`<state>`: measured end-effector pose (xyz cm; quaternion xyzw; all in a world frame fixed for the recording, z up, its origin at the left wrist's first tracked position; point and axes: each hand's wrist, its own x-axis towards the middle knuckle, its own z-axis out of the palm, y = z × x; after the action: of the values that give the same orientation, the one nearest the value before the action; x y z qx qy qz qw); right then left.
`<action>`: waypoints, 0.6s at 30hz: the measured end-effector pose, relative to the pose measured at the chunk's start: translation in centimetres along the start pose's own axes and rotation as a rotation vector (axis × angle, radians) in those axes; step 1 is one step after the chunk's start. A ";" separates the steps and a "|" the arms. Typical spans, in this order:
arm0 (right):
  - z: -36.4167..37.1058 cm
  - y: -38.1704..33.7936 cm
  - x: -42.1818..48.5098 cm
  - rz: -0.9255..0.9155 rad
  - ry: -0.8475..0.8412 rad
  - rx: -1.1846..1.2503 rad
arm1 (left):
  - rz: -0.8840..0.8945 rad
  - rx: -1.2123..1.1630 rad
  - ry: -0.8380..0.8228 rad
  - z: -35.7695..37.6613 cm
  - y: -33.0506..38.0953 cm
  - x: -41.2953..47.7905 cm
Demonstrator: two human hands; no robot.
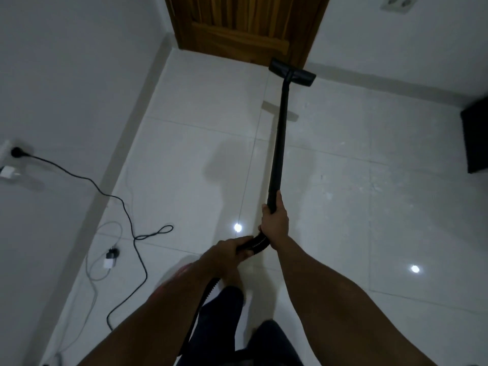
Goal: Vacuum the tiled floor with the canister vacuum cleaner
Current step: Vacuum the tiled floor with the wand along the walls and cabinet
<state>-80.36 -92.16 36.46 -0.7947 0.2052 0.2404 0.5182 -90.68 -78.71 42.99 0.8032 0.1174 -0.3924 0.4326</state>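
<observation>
A black vacuum wand [279, 138] stretches away from me over the glossy white tiled floor [356, 207]. Its flat floor nozzle [291, 71] sits far ahead, right by the foot of a wooden door [245, 25]. My right hand [274, 217] grips the near end of the wand. My left hand [228, 253] grips the curved black hose handle [257, 243] just behind it. The ribbed hose [204, 297] drops beneath my left forearm toward my legs. The canister itself is out of sight.
A black power cable [126, 215] runs from a wall socket [15, 151] on the left and loops over the floor. A white charger with its thin cord [109, 262] lies near the left wall. A dark box [476, 138] stands at the right edge.
</observation>
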 end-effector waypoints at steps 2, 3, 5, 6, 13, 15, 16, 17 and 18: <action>-1.0 2.1 -2.8 -0.019 0.005 0.028 | 0.023 0.021 0.017 2.5 -0.1 -2.6; -1.4 3.3 -4.2 -0.023 0.003 0.037 | 0.050 0.033 0.030 3.8 -0.1 -4.1; -2.2 5.5 -6.7 -0.039 0.005 0.041 | 0.076 0.035 0.054 6.6 -0.6 -6.7; -2.7 6.8 -8.3 -0.051 0.006 0.043 | 0.080 0.038 0.068 8.3 -1.0 -8.3; -5.1 15.0 -20.0 -0.024 0.015 0.034 | 0.061 0.100 0.022 17.9 -5.3 -16.6; -5.5 17.6 -23.5 0.003 0.010 0.062 | 0.054 0.124 0.003 20.3 -6.9 -19.0; -5.5 18.7 -25.0 0.022 0.008 0.070 | 0.052 0.126 -0.006 21.4 -7.6 -20.0; -5.5 20.0 -26.6 0.037 0.009 0.069 | 0.057 0.130 -0.015 22.5 -8.2 -21.2; -5.4 21.5 -28.2 0.049 0.014 0.066 | 0.066 0.138 -0.027 23.7 -9.2 -22.4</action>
<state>-114.35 -103.08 39.48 -0.7737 0.2357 0.2406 0.5365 -122.98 -88.50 46.36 0.8290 0.0576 -0.3959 0.3907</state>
